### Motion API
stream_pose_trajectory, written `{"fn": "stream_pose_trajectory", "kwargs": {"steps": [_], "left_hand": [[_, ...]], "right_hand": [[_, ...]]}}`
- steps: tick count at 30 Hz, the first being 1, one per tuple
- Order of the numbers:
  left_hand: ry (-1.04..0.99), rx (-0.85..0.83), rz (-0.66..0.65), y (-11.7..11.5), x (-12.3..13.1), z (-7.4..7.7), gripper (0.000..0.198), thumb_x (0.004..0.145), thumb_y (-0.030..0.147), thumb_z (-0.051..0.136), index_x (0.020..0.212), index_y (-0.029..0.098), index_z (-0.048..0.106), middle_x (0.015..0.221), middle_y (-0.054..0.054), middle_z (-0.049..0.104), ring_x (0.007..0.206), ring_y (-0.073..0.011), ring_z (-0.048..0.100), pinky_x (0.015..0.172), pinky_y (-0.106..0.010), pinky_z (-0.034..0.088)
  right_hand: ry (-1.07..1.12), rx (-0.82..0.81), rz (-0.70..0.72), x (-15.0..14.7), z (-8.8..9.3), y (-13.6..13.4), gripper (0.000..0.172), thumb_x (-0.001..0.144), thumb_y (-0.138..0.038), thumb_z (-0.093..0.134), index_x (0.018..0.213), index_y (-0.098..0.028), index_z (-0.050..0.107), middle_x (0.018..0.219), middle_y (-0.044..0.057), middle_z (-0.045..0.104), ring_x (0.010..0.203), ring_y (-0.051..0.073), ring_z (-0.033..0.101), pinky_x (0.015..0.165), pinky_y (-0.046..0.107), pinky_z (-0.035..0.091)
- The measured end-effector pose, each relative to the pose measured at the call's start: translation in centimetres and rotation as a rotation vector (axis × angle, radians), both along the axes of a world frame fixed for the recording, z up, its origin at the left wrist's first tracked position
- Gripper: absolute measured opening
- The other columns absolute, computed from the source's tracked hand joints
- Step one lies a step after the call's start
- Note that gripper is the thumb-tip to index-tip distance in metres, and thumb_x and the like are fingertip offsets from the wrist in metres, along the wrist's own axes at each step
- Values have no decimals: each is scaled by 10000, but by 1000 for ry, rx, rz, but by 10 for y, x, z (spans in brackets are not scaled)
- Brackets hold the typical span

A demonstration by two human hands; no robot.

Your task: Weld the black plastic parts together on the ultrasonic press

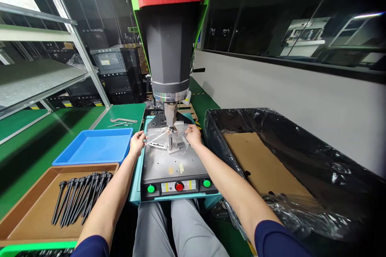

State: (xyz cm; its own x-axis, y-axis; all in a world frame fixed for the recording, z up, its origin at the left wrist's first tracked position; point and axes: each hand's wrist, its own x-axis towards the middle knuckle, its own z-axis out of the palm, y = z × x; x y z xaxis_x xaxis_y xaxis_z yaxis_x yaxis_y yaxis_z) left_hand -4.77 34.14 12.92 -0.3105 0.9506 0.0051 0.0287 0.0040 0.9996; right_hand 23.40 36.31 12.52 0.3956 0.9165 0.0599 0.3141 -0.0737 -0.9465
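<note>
While the left hand [137, 142] and right hand [193, 134] sit either side of the horn [170, 114], clear film [181, 137] spans between them, over the plate [163, 166] and about the fixture [170, 144]. Both hands are nearly closed, fingertips pinched, apparently on the film's left and right edges; exact finger contact is too small to tell. Film looks thin: likely very light, limp, a bit slippery, easy to crease or tear on the fixture's corners. Best grip: edges, thumb against fingertips, even light tension. Whether the film touches the horn tip, cannot tell; glare hides its outline.
</note>
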Motion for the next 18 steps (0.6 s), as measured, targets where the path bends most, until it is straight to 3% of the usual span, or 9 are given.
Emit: {"fn": "stream_pose_trajectory", "kwargs": {"steps": [5, 10, 14, 18], "left_hand": [[12, -77, -30, -9, -2, 5, 434, 862, 323, 609, 1246, 140, 519, 914, -108, 702, 456, -87, 581, 411, -186, 397], [18, -110, -8, -14, -5, 5, 518, 868, 355, 606, 1314, 150, 441, 972, -125, 691, 500, -96, 625, 480, -220, 486], [46, -117, 79, -17, -14, 2, 510, 878, 370, 577, 1306, 136, 426, 946, -103, 672, 554, -92, 631, 535, -233, 516], [111, -97, 195, -47, -29, -14, 448, 872, 365, 562, 1252, 146, 468, 1020, -107, 654, 743, -119, 657, 675, -262, 542]], "right_hand": [[73, -55, 22, 2, 1, -6, 292, 928, -290, 397, 1159, -187, 541, 821, 16, 666, 443, 94, 542, 448, 194, 449], [113, -74, 9, 14, 3, -19, 314, 955, -365, 365, 1151, -177, 523, 891, 59, 672, 512, 109, 609, 463, 209, 485], [74, -32, -36, 34, -6, -55, 325, 929, -348, 374, 1162, -181, 526, 949, 65, 685, 725, 153, 663, 615, 262, 538], [-58, 34, -77, 59, -44, -118, 372, 855, -336, 468, 1176, -167, 553, 1082, 111, 669, 1033, 235, 608, 942, 410, 462]]}}
